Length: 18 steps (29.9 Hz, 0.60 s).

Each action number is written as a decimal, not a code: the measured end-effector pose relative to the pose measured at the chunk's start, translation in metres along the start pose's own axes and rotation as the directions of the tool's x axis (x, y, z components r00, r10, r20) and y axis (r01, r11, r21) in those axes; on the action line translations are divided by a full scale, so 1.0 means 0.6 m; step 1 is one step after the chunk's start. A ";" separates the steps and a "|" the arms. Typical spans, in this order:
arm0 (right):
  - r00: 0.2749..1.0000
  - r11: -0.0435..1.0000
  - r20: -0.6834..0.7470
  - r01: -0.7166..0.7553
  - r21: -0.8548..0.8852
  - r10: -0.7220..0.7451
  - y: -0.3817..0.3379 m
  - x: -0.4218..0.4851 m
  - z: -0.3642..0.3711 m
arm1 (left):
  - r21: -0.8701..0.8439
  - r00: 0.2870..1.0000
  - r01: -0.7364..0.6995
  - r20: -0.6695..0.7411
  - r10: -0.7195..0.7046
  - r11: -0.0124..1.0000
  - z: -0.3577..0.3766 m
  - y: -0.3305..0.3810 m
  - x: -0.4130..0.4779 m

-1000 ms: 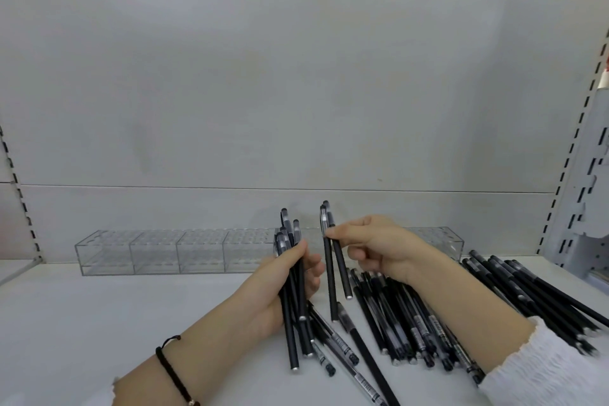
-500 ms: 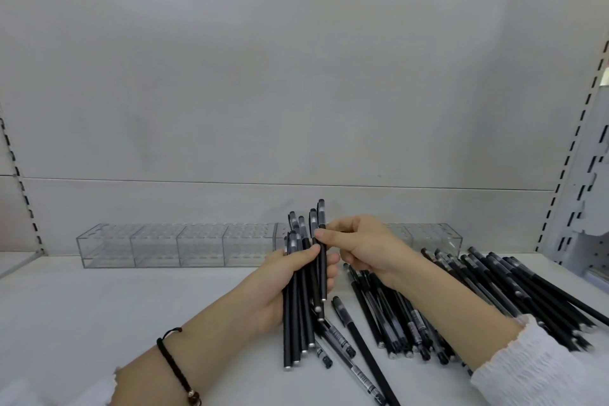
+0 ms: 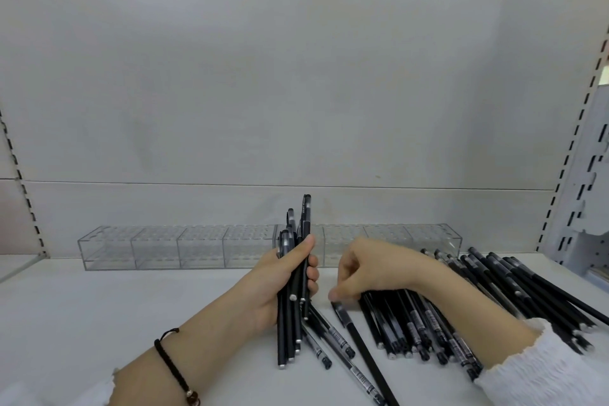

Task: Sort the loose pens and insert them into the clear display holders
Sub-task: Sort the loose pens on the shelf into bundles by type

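Left hand (image 3: 280, 280): gripped an upright pen bundle (image 3: 290, 316) — fingers curled round it.
Right hand (image 3: 372, 270): pinched a loose pen (image 3: 359, 339) by its end.
Display holders (image 3: 197, 247): back edge of shelf (image 3: 99, 323).

hands (image 3: 263, 287) 2 | clear holders (image 3: 178, 247) 2 | bracelet (image 3: 174, 369) 1 | pens (image 3: 412, 323) uncounted (heaped, overlapping)

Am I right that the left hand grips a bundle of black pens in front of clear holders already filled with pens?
Not quite: the head view shows no pens in the clear holders. The left hand does grip a bundle of black pens in front of them.
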State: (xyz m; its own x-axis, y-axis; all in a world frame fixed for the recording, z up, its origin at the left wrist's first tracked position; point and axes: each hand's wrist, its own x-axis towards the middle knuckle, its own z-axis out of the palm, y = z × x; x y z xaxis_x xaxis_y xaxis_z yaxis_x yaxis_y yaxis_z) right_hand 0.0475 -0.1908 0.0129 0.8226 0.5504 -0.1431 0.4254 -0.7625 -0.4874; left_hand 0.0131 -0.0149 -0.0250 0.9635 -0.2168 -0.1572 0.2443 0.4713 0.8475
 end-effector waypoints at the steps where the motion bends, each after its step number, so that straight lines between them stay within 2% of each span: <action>1: 1.000 1.000 0.022 0.000 -0.022 0.000 -0.004 -0.001 0.004 | -0.003 1.000 -0.004 -0.012 0.004 1.000 -0.001 0.000 0.000; 5: 0.999 0.982 -0.013 -0.052 -0.182 0.051 -0.010 -0.001 0.015 | -0.006 0.998 -0.031 -0.048 0.030 1.000 0.003 -0.001 0.000; 8: 0.998 0.987 0.008 -0.058 -0.150 0.059 -0.012 -0.001 0.017 | -0.007 0.998 -0.049 -0.050 0.049 0.999 0.005 -0.001 0.000; 11: 0.996 0.996 0.041 -0.085 -0.013 0.085 -0.014 0.000 0.014 | -0.014 0.998 -0.046 -0.054 0.045 0.999 0.002 -0.001 0.001; 14: 0.992 0.975 0.002 -0.121 0.189 0.123 -0.010 0.005 0.003 | -0.062 0.998 -0.030 -0.054 0.027 0.998 0.001 -0.004 0.003; 18: 0.994 0.859 -0.071 -0.031 0.512 0.078 0.000 0.005 -0.017 | -0.031 0.999 -0.023 -0.039 0.022 0.999 0.004 -0.005 0.002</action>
State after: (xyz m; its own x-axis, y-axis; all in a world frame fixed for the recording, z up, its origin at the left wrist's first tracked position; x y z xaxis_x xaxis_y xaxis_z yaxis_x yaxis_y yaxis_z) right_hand 0.0541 -0.1926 0.0208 0.8781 0.4633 -0.1191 0.1466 -0.4977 -0.8548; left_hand 0.0132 -0.0187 -0.0266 0.9722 -0.1730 -0.1578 0.2249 0.5022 0.8350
